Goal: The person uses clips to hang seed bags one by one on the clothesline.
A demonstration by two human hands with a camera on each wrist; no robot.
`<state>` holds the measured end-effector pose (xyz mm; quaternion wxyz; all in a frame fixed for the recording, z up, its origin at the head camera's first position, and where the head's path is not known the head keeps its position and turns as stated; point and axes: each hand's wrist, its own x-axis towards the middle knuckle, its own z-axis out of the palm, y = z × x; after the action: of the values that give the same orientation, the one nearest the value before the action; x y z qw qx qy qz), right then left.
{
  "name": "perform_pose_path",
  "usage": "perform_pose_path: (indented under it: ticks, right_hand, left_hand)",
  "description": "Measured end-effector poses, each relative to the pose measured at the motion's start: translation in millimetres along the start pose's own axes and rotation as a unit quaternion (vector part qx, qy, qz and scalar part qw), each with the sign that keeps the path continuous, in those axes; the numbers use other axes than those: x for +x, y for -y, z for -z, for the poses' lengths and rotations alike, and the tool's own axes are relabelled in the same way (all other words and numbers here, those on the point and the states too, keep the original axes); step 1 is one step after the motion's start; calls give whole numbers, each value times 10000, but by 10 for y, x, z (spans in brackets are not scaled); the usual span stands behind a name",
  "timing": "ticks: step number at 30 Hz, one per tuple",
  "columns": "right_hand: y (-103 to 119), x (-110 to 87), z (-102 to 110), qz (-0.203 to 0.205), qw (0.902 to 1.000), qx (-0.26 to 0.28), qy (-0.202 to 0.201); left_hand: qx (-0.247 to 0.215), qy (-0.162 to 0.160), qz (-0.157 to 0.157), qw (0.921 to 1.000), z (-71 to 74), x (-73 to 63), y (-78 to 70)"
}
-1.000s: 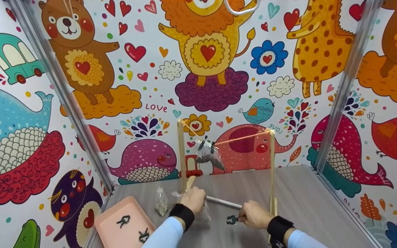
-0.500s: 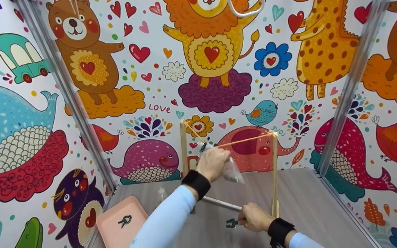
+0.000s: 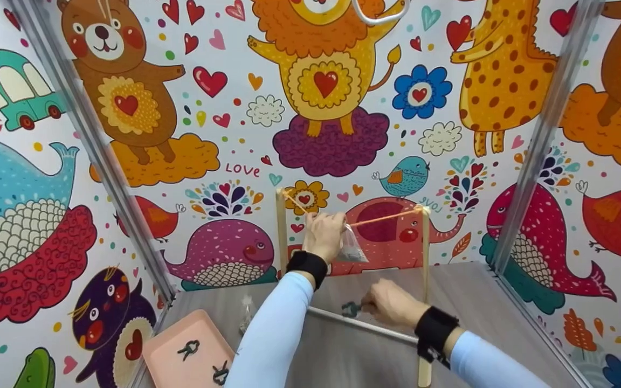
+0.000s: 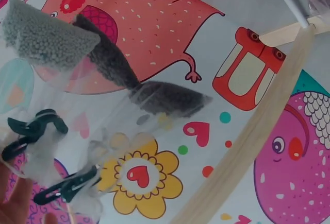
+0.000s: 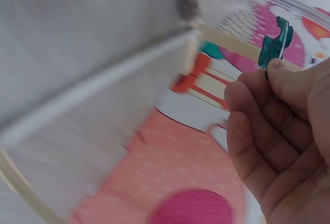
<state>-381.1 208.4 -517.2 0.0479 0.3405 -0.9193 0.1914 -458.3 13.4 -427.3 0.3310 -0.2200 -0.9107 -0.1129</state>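
My left hand [image 3: 325, 234] is up at the orange string [image 3: 386, 216], holding a clear plastic bag [image 3: 352, 249] by its top. Pale grey granules [image 4: 49, 36] fill that bag's lower end. Beside it, two bags of dark granules [image 4: 170, 98] hang from dark green clothespins [image 4: 67, 185]; in the head view my left hand covers them. My right hand [image 3: 394, 303] pinches another green clothespin [image 5: 276, 41] between thumb and forefinger, below and right of the string. Only part of the left hand's fingers [image 4: 18, 198] shows in the left wrist view.
Two wooden posts [image 3: 425, 258] carry the string, with a white rod [image 3: 364, 325] low between them. At the left, a pink tray [image 3: 167, 355] holds green clothespins [image 3: 189, 349]. Another granule bag [image 3: 246, 315] stands on the table, partly behind my left sleeve. Patterned walls surround the table.
My left hand has risen from near the table to the string, bringing the pale granule bag. My right hand, still pinching its clothespin, has lifted up a little from near the rod.
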Motion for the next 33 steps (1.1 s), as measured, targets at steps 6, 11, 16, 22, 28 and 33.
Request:
perform_pose_path:
  ticks: [6, 11, 16, 22, 28, 33]
  right_hand:
    - [298, 252, 647, -46, 9928, -1096, -475]
    - [616, 444, 1107, -290, 9763, -1987, -801]
    - [734, 602, 1370, -731, 9452, -2858, -1398]
    - [699, 814, 1330, -840, 9446, -2929, -1219]
    - [641, 900, 1235, -554, 9552, -2731, -994]
    - [638, 886, 1242, -583, 9604, -2631, -707]
  left_hand:
    - [-66, 345, 187, 9992, 70, -14, 26]
    - [-17, 414, 160, 9990, 106, -58, 48]
    - [106, 349, -230, 9991, 116, -68, 50]
    - [47, 41, -360, 9993, 102, -87, 65]
    - [-367, 34, -423, 9984, 103, -104, 63]
    - [-531, 49, -331, 9980, 115, -111, 76]
